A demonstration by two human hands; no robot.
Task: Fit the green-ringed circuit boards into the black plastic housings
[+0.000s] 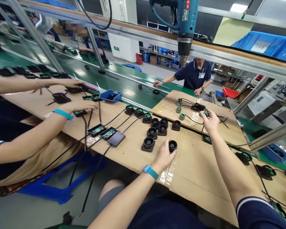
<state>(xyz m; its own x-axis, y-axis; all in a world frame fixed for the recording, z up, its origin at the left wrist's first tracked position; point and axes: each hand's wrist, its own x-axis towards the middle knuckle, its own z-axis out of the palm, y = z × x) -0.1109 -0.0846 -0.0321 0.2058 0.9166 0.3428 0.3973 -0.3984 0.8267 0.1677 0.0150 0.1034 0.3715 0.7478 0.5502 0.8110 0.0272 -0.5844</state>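
My left hand [163,156], with a teal wrist strap, is closed around the side of a black round housing [173,145] on the cardboard-covered bench [193,171]. Farther right and higher, my right hand [211,122] pinches a small round part with a green circuit board [205,113]; a cable hangs below it, with a green board in a black case [207,138] near its end. Several loose black housings, one with a square flange [148,144], stand left of my left hand. Just left of my right hand are similar small round metal parts [181,116] on black cables.
On the left, a co-worker's hands [82,106] handle a cabled circuit board. Black cases with green boards [109,133] lie between us. A power tool [186,28] hangs overhead. Behind the bench runs a green conveyor [131,84], with another person [196,76] beyond. A blue bin [111,95] stands at the back left.
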